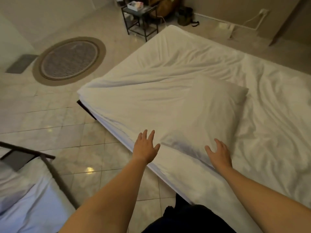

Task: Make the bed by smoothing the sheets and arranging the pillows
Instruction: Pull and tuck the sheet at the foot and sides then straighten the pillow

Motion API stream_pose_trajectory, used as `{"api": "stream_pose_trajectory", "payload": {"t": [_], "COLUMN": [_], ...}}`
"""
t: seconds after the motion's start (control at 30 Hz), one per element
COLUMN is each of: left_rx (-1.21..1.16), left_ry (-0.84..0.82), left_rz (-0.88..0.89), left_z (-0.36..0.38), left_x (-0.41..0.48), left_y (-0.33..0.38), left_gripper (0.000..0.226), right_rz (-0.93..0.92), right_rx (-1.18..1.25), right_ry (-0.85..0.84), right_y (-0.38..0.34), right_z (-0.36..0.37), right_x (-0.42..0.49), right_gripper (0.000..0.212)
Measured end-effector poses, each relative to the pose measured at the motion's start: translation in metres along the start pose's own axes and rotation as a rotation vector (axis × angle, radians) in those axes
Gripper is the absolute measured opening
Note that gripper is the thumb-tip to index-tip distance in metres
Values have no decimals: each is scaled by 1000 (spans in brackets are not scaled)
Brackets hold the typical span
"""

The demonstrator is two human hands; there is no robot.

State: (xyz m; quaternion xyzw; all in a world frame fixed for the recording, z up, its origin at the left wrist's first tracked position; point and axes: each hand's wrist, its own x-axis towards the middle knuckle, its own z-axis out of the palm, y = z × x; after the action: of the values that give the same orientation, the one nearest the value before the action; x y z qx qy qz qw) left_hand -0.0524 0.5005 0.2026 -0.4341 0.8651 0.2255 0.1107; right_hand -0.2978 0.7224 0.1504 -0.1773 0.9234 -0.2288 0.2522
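Note:
A low bed with a wrinkled white sheet (193, 58) fills the right half of the view. A white pillow (207, 111) lies on it near the bed's near-left edge, one corner pointing toward me. My left hand (145, 147) hovers with fingers spread over the bed's edge, just left of the pillow's near corner. On the pillow's near right side lies my right hand (218, 153), fingers straight and spread. Neither hand holds anything.
Glossy tiled floor (55, 121) lies left of the bed, with a round rug (69, 61) farther back. A dark metal side table (139, 19) stands at the bed's far corner. A second bed with a dark metal frame (50, 167) sits at lower left.

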Motion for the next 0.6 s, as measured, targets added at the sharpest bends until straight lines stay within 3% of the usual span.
{"api": "stream_pose_trajectory", "payload": {"t": [0.27,0.6], "left_rx": [-4,-76], "left_ry": [31,45], "left_rz": [-136,-173], "left_z": [-53,-97], "left_x": [35,81], "left_y": [-61,-168], "left_gripper": [73,73], "right_rz": [-69,-164], "right_rx": [-34,-121], "right_ry": [-109,-130], "right_y": [-79,-197], "right_z": [34,99], "right_x": [34,61], "right_gripper": [71,72]}}
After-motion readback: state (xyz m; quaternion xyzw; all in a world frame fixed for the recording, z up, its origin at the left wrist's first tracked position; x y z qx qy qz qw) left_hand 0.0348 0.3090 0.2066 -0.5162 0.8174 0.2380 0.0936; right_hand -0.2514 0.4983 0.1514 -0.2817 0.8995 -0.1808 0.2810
